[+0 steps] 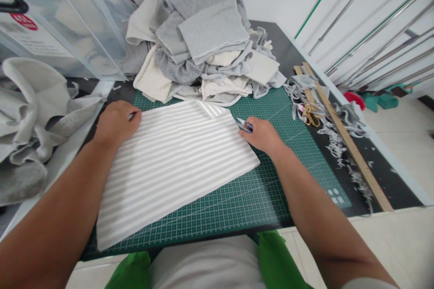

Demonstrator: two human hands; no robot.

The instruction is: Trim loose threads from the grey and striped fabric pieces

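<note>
A piece of grey-and-white striped fabric (179,153) lies spread over a green cutting mat (271,194). Its far edge has a small folded-over flap near the right corner. My left hand (117,119) is closed at the fabric's far left corner, fingers curled down on the cloth; a small dark bit shows by the fingertips, too little to name. In my right hand (262,135) is a pair of small thread snips (244,125), blades pointing left beside the fabric's right edge.
Behind the mat rises a heap of grey and cream cloth (213,31). A clear plastic bin (68,13) stands back left, with more cloth (37,104) below it. On the right lie a wooden ruler (352,144), gold-handled scissors (310,115) and fabric scraps (335,142).
</note>
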